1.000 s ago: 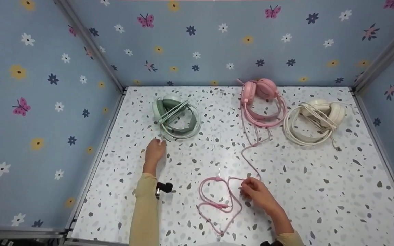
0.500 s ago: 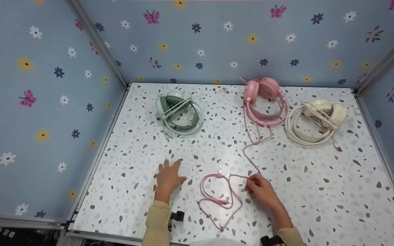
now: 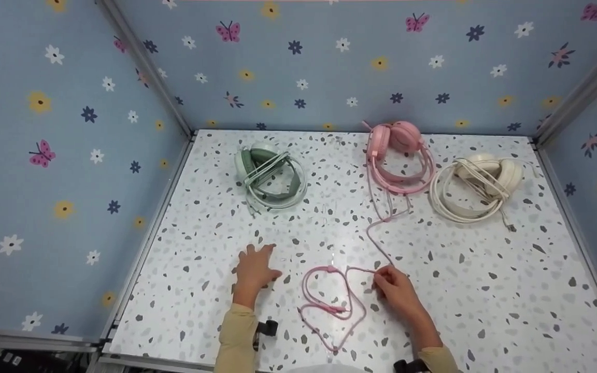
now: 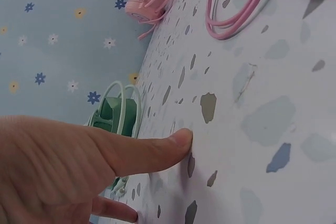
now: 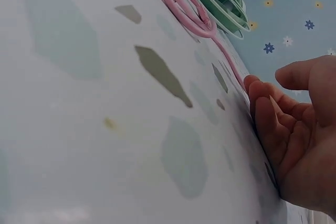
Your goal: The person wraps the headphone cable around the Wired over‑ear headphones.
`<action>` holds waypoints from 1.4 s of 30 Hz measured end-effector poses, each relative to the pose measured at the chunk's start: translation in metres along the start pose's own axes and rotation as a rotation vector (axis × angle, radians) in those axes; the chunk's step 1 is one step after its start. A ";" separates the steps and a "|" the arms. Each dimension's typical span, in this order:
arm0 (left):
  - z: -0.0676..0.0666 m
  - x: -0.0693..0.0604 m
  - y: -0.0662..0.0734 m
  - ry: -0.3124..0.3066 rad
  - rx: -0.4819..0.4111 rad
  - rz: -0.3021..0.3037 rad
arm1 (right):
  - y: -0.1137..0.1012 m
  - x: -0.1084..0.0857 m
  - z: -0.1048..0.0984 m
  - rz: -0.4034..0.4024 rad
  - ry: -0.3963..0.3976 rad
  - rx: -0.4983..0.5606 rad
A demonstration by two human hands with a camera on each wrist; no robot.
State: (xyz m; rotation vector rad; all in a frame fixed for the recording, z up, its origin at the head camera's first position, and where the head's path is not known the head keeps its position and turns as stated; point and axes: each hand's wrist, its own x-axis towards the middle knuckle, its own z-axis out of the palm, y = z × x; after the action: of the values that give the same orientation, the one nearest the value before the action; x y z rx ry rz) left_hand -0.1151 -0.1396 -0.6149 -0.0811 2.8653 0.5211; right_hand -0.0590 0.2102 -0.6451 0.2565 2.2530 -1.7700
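A pink headset cable (image 3: pixel 365 309) lies in loose loops at the front of the table, its plug end inside the loops. My right hand (image 3: pixel 401 295) holds this cable at its curled fingertips, low against the tabletop. In the right wrist view the thumb (image 5: pixel 299 74) stands apart from those fingers. The cable runs on from the hand to the pink headset (image 3: pixel 406 185) at the back. Left of the loops, my left hand (image 3: pixel 253 269) is palm down with fingers spread and holds nothing. In the left wrist view its thumb (image 4: pixel 168 150) points out over the tabletop.
Green headphones (image 3: pixel 298 181) with their cable wound round them lie at the back left. Cream headphones (image 3: pixel 508 178), also wound up, sit right of the pink headset. Flower-print panels (image 3: pixel 329 67) wall the speckled table (image 3: pixel 485 290) at the back and sides.
My left hand has drawn back from beside the green headphones toward the front and spread its fingers. My right hand has shifted only slightly, staying at the pink cable.
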 end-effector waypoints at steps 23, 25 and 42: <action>-0.002 0.004 -0.002 -0.007 0.003 -0.034 | -0.113 0.122 -0.107 -0.544 0.172 -0.805; -0.002 0.005 -0.002 -0.001 0.007 -0.025 | -0.122 0.142 -0.110 -0.554 0.141 -0.903; 0.002 0.002 -0.009 0.031 0.030 0.017 | -0.092 0.221 -0.106 -0.508 0.001 -1.318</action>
State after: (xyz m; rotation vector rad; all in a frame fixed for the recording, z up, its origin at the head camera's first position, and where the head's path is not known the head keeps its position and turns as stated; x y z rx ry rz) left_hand -0.1154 -0.1474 -0.6198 -0.0610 2.9052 0.4848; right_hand -0.3065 0.2856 -0.6062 -0.6047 3.0591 -0.0766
